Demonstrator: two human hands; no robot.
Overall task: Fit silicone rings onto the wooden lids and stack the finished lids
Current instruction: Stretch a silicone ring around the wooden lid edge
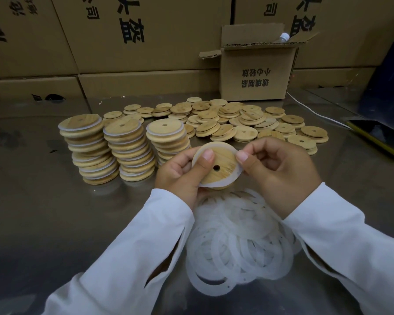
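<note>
L hand (182, 171): fingers curled, thumb on top, grips wooden lid (216, 165) at left rim. R hand (280, 171): thumb and fingers pinch right rim. Forearms in white sleeves (127, 246), angled inward.

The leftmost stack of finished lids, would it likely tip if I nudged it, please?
Probably: the leftmost stack is tall and its lids sit staggered. The white rings between lids may add grip, so it might lean before spilling.
</note>
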